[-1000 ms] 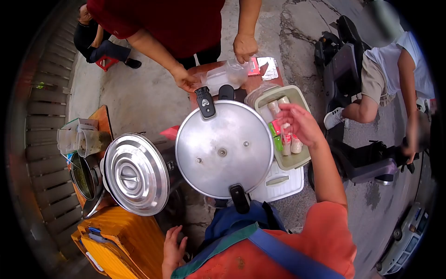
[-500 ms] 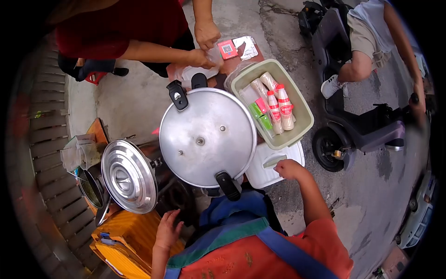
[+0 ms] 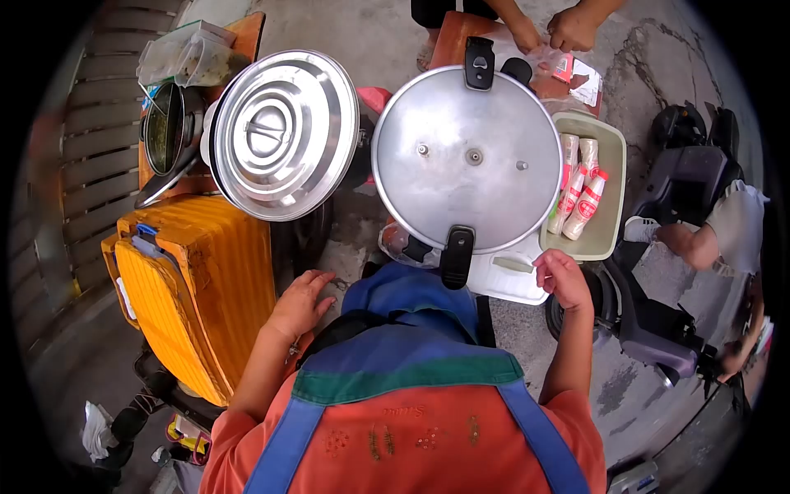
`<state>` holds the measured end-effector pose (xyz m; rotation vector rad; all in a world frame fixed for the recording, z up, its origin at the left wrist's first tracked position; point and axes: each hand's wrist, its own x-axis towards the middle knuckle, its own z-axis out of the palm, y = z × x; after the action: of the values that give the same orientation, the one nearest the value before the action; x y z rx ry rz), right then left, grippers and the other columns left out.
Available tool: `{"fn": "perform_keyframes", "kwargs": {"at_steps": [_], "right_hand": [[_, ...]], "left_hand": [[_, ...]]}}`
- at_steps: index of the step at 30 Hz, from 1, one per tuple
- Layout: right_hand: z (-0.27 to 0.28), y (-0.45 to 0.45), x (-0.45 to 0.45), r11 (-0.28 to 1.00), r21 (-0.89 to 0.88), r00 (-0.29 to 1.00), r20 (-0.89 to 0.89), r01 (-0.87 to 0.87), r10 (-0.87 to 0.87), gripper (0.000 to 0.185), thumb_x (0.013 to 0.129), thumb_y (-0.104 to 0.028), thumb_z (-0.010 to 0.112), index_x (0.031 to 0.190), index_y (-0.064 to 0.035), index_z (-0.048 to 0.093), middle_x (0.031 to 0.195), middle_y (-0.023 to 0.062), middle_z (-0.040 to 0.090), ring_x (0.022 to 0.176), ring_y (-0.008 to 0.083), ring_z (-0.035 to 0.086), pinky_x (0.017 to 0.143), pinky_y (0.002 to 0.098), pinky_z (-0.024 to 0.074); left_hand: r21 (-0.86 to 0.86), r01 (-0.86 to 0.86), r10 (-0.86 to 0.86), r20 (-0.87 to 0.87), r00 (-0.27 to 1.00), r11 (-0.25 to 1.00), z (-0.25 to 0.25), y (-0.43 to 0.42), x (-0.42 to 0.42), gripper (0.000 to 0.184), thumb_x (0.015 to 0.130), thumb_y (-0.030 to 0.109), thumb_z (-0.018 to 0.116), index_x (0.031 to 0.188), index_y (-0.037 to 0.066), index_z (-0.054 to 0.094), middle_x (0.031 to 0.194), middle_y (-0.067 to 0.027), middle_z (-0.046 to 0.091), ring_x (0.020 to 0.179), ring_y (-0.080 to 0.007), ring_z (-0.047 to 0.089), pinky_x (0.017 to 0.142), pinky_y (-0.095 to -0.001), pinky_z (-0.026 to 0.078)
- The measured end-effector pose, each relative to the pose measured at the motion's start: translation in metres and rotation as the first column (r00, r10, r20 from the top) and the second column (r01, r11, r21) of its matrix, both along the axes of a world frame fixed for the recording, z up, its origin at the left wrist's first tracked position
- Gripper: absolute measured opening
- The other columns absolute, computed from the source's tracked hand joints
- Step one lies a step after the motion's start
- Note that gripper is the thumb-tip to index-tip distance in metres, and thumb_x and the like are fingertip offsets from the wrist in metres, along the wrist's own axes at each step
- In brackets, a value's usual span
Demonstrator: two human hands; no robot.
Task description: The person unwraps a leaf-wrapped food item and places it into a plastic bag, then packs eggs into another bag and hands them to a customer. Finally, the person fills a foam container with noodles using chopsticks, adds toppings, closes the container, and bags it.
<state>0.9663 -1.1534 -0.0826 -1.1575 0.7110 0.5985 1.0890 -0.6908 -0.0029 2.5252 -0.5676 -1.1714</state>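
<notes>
Head view: both hands low, on the near side of the closed pressure pot (image 3: 461,185).
Left hand (image 3: 298,306) loose, fingers extended, between the orange case (image 3: 234,280) and the blue apron (image 3: 403,296). Right hand (image 3: 566,284) half-curled at the edge of the white lidded box (image 3: 494,284); cannot tell whether its fingers touch or pinch anything. White box lies just beside the pot, partly hidden by it. Pale green tub (image 3: 615,177), to the pot's right, holds red-capped bottles (image 3: 586,207). Domed steel lid (image 3: 317,156) stands left of the pot.
</notes>
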Motion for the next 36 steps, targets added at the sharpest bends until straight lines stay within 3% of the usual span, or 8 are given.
{"fn": "perform_keyframes", "kwargs": {"at_steps": [5,9,12,14,16,22,26,36], "right_hand": [[-0.019,0.057,-0.044,0.897,0.164,0.874,-0.209,-0.411,0.438,0.023,0.090,-0.025,0.048,0.095,-0.0063,0.060,0.067,0.0014,0.059,0.058,0.0097,0.057,0.047,0.0220,0.0426],[-0.110,0.109,-0.129,0.885,-0.202,0.841,-0.453,-0.420,0.296,0.025,0.088,-0.027,0.051,0.095,-0.0053,0.060,0.069,0.0050,0.060,0.061,0.0139,0.058,0.051,0.0264,0.0458],[-0.169,0.137,-0.202,0.482,-0.654,0.808,-0.404,-0.583,0.429,0.026,0.085,-0.026,0.053,0.089,-0.0008,0.059,0.070,0.0096,0.062,0.061,0.0220,0.058,0.058,0.0339,0.0479],[-0.186,0.167,-0.267,0.391,-0.740,0.817,-0.371,-0.547,0.441,0.024,0.082,-0.026,0.054,0.087,-0.0021,0.059,0.070,0.0096,0.062,0.059,0.0230,0.057,0.056,0.0367,0.0472],[-0.298,0.156,-0.361,0.737,-0.461,0.862,-0.370,-0.495,0.348,0.019,0.081,-0.023,0.053,0.093,-0.0080,0.058,0.066,0.0022,0.057,0.055,0.0194,0.055,0.046,0.0378,0.0449],[-0.158,0.260,-0.250,0.261,-0.678,0.610,-0.345,-0.688,0.713,0.029,0.083,-0.024,0.049,0.103,-0.0059,0.060,0.084,0.0133,0.065,0.072,0.0266,0.064,0.066,0.0389,0.0507],[-0.060,0.316,-0.169,0.201,-0.742,0.555,-0.265,-0.640,0.788,0.031,0.081,-0.025,0.056,0.104,-0.0038,0.059,0.102,0.0180,0.062,0.096,0.0325,0.059,0.084,0.0388,0.0464],[-0.015,0.368,-0.099,-0.092,-0.712,0.059,-0.185,-0.696,0.981,0.033,0.084,-0.028,0.056,0.108,-0.0053,0.059,0.095,0.0158,0.065,0.090,0.0294,0.062,0.080,0.0357,0.0475]], "left_hand": [[-0.057,-0.043,0.041,-0.037,0.998,0.997,-0.015,0.047,-0.030,0.043,0.080,0.015,0.061,0.120,0.007,0.050,0.116,-0.0144,0.051,0.107,-0.0333,0.050,0.091,-0.0359,0.041],[-0.101,-0.020,0.014,-0.055,0.998,0.995,-0.039,0.096,-0.052,0.044,0.080,0.015,0.062,0.121,0.007,0.049,0.117,-0.0149,0.051,0.108,-0.0333,0.049,0.091,-0.0354,0.041],[-0.072,-0.047,0.046,-0.023,0.999,0.996,-0.034,0.135,-0.076,0.044,0.079,0.016,0.061,0.120,0.006,0.049,0.119,-0.0160,0.050,0.109,-0.0340,0.049,0.092,-0.0365,0.041],[-0.087,-0.002,0.007,0.069,0.998,0.996,-0.013,0.171,-0.092,0.043,0.079,0.017,0.061,0.120,0.005,0.049,0.119,-0.0163,0.049,0.109,-0.0343,0.048,0.092,-0.0375,0.041],[-0.139,-0.043,0.056,0.090,0.994,0.989,0.010,0.200,-0.119,0.042,0.081,0.019,0.060,0.120,0.006,0.049,0.118,-0.0156,0.050,0.109,-0.0333,0.049,0.092,-0.0372,0.042],[-0.284,-0.109,0.169,0.192,0.967,0.952,0.062,0.277,-0.200,0.042,0.082,0.021,0.059,0.120,0.008,0.050,0.116,-0.0143,0.051,0.107,-0.0320,0.050,0.090,-0.0370,0.043],[-0.386,-0.215,0.322,0.235,0.917,0.897,0.081,0.307,-0.251,0.040,0.082,0.021,0.059,0.119,0.008,0.051,0.113,-0.0138,0.053,0.104,-0.0317,0.052,0.088,-0.0366,0.044],[-0.420,-0.634,0.760,0.394,0.517,0.649,0.132,0.307,-0.414,0.034,0.082,0.017,0.058,0.114,0.007,0.054,0.106,-0.0137,0.056,0.099,-0.0320,0.054,0.084,-0.0374,0.045]]}}
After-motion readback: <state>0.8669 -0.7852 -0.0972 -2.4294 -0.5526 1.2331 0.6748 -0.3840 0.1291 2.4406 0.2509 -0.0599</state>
